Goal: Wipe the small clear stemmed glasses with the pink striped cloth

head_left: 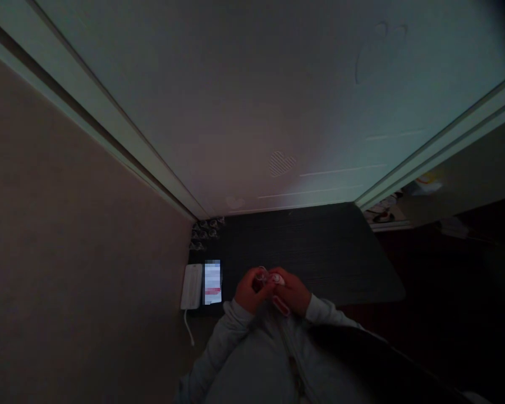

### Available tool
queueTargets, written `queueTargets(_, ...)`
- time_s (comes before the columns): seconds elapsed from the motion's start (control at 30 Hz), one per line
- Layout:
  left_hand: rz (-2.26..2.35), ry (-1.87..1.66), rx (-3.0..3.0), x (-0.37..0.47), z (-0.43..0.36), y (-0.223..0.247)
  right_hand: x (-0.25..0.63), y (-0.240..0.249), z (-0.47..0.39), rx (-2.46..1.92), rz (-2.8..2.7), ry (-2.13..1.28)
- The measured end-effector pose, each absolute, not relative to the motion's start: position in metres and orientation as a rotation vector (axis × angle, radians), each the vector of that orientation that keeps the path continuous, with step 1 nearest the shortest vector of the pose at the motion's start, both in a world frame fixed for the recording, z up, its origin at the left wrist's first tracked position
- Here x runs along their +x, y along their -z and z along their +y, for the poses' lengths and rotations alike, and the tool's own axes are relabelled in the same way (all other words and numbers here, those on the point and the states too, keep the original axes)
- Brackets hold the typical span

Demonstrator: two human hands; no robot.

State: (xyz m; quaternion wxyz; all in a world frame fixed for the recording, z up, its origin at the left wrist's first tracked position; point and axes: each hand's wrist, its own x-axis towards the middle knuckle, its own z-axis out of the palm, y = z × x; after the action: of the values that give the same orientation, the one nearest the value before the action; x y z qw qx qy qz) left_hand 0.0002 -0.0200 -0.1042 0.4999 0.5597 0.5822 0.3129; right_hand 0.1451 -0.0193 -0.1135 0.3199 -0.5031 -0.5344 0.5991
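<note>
Both of my hands meet close to my body, over the near edge of the dark table. My left hand [249, 290] has its fingers closed around the left side of a small pink and clear item [262, 275]. Closed on the right part of the pink and white piece [276, 278] is my right hand [295, 293]. A pink loop with a pale rim [281, 306] hangs below the fingers of my right hand. The dim light hides the exact shape of these pieces and whether they are joined.
A lit phone [212, 282] lies left of my hands, beside a white power strip [191, 286] with a cable. Several small clear-wrapped items [204, 230] sit at the back left corner of the dark table [320, 247]. A white panel with embossed hearts [244, 112] rises behind; a wall stands left.
</note>
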Motion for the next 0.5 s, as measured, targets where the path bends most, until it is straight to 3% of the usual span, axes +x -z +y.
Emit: queueTargets(0.5, 1.383, -0.932, 1.021, 0.0051, -0.0138, 0.1095, 0.1487, 0.1042, -0.0202, -1.357, -1.635, -1.424)
